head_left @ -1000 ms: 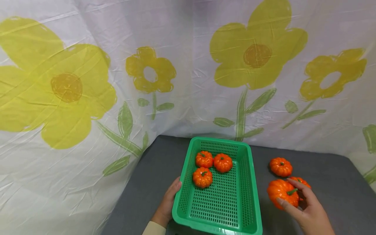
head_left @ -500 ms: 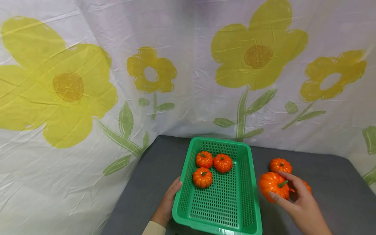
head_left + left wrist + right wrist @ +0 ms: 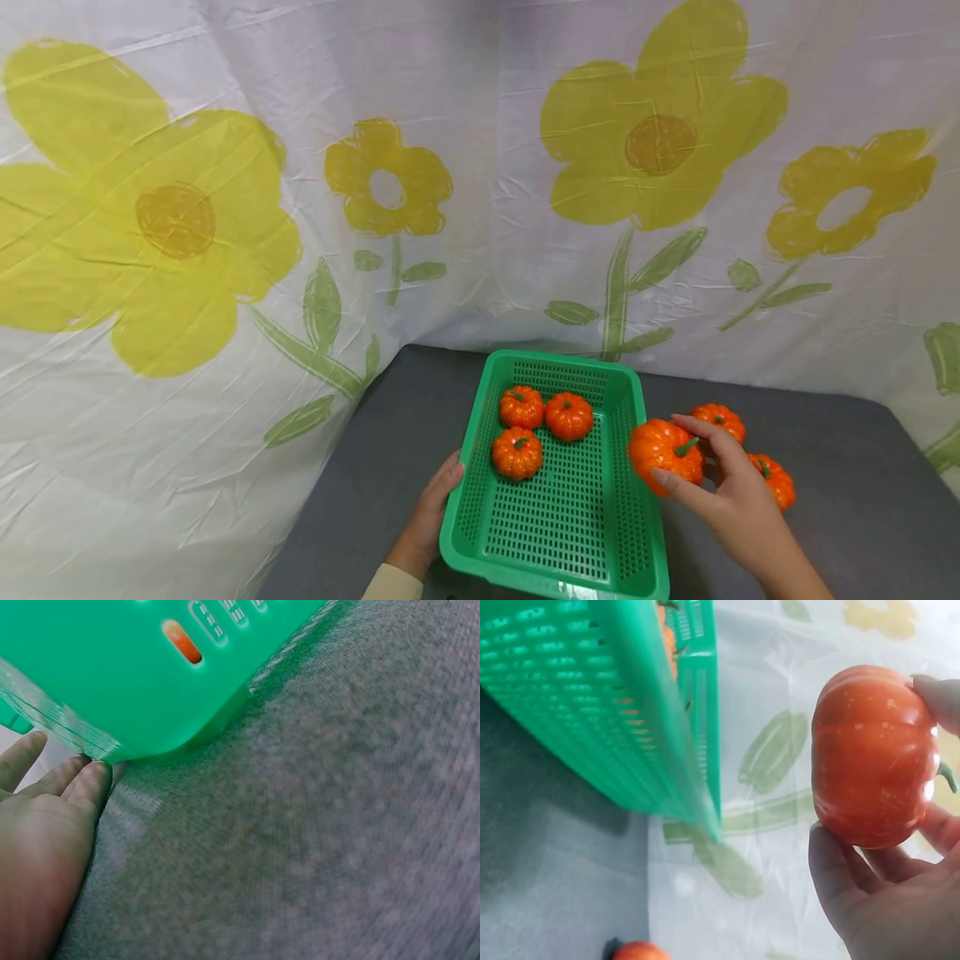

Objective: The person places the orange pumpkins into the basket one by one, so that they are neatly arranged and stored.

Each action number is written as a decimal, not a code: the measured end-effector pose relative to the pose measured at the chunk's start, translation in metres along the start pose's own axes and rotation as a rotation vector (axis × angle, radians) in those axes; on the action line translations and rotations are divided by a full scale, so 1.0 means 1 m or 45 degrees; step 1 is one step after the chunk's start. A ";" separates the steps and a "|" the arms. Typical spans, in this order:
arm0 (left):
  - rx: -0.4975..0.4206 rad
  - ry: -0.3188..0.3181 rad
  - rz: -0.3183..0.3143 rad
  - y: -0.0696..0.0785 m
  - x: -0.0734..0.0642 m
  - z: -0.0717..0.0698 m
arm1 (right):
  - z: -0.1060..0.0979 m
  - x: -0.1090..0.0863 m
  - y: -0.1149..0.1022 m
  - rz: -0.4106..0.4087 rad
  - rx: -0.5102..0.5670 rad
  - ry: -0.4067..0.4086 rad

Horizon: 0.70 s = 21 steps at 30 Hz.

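A small orange toy pumpkin [image 3: 660,454] with a green stem is pinched between the thumb and fingers of my right hand [image 3: 738,504]. In the head view it hangs over the right rim of a green plastic basket [image 3: 555,587]; in the right wrist view the pumpkin [image 3: 874,757] shows its underside, apart from the basket's wall [image 3: 562,697]. My left hand [image 3: 427,512] touches the basket's left side. Its fingers [image 3: 94,784] lie fairly straight against the outer wall in the left wrist view. Inside the basket, 3 pumpkins [image 3: 517,452] sit grouped toward the back left.
Right of the basket, one pumpkin [image 3: 720,421] lies on the dark grey tabletop [image 3: 847,467] beyond my right hand, partly covered by it. Another pumpkin [image 3: 772,482] lies nearer. A white flower-printed cloth [image 3: 480,208] hangs behind and left of the table.
My right hand has carried its pumpkin leftward and slightly up, from above the loose pumpkins to the basket's right rim. My left hand and the basket have stayed in place.
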<state>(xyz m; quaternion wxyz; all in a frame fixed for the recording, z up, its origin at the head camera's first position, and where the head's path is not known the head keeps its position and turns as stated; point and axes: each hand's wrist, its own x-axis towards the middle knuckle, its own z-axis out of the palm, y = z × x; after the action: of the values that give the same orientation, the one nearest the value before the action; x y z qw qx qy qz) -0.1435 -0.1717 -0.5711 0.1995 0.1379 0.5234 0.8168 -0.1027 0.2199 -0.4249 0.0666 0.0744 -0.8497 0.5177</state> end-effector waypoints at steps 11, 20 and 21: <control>0.018 0.004 0.006 -0.001 0.000 -0.002 | 0.015 0.019 -0.017 -0.122 0.064 -0.033; 0.022 0.018 0.011 -0.001 0.000 0.000 | 0.035 0.035 -0.020 -0.143 0.056 -0.093; 0.024 0.020 0.011 -0.001 0.000 0.000 | 0.038 0.037 -0.020 -0.142 0.059 -0.098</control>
<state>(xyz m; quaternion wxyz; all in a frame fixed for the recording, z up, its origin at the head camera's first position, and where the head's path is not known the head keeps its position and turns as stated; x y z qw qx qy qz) -0.1431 -0.1720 -0.5718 0.1906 0.1355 0.5321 0.8137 -0.1360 0.1752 -0.4173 0.0609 0.1432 -0.8339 0.5295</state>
